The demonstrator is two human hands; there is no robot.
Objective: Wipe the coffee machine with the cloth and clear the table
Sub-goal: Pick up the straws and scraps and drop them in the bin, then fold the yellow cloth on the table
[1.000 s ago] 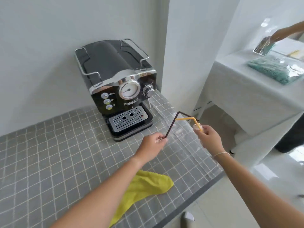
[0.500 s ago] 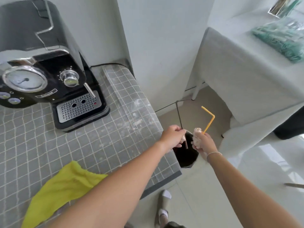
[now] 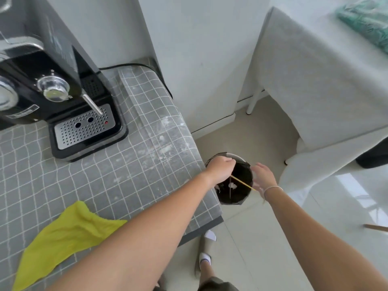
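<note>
— While both hands hang over the bin (image 3: pixel 248 197) on the floor beside the worktop (image 3: pixel 147 156), what matters most?

— Letting go squarely over the opening. The yellow straw (image 3: pixel 243 182) lies slanted across the dark mouth, its far end reaching the rim by the right hand (image 3: pixel 263 179); I judge it could catch there and tip out onto the floor.

— Is the right hand's grip released?

— Its fingers are spread wide and nothing sits in them, so it reads as released. The left hand (image 3: pixel 221 170) is curled loosely above the near rim; I cannot tell whether it pinches the straw's end or has dropped it.

— And the thin dark stick (image 3: pixel 230 189)?

— It stands nearly upright inside the bin, next to a pale crumpled scrap (image 3: pixel 233 185). Those look settled.

— So, the advice?

— Nudge the straw's high end inward, so it falls fully inside. The yellow cloth (image 3: pixel 63 234) lies crumpled on the worktop's near edge, well apart from the coffee machine (image 3: pixel 52 80), which stands at the back left. The worktop shows pale smears near its right edge, likely worth a pass too.
</note>
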